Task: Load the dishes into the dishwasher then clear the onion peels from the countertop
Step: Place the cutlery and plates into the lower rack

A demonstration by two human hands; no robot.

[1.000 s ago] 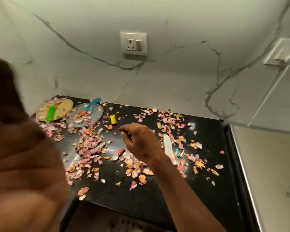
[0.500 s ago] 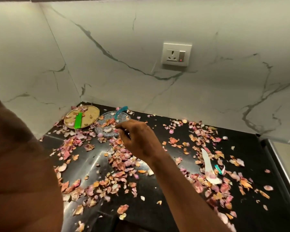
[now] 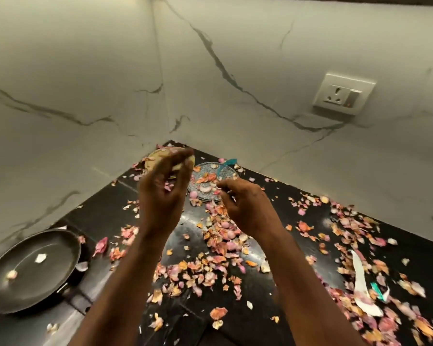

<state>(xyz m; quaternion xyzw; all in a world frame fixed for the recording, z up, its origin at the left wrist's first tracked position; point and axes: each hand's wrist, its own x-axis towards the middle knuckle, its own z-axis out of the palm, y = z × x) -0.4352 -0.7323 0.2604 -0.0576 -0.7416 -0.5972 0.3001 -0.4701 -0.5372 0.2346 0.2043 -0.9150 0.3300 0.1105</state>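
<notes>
Onion peels (image 3: 218, 248), thin papery pink-orange flakes, litter the glossy black countertop (image 3: 103, 216) in a band running from the back corner toward the near right. At far left sits a round dark metal pan (image 3: 33, 270) holding two peels. Left hand (image 3: 161, 196) is raised and blurred, fingers curled; whether it grips the gold round plate (image 3: 152, 158) behind it is unclear. Textured glass plate (image 3: 205, 171) carries a teal strip (image 3: 224, 166) pointing up-right. Right hand (image 3: 245, 206) pinches something small near that plate. White curved knife (image 3: 360, 283) lies lengthwise at right. Since 0.5 s ago the left hand has come up into view.
</notes>
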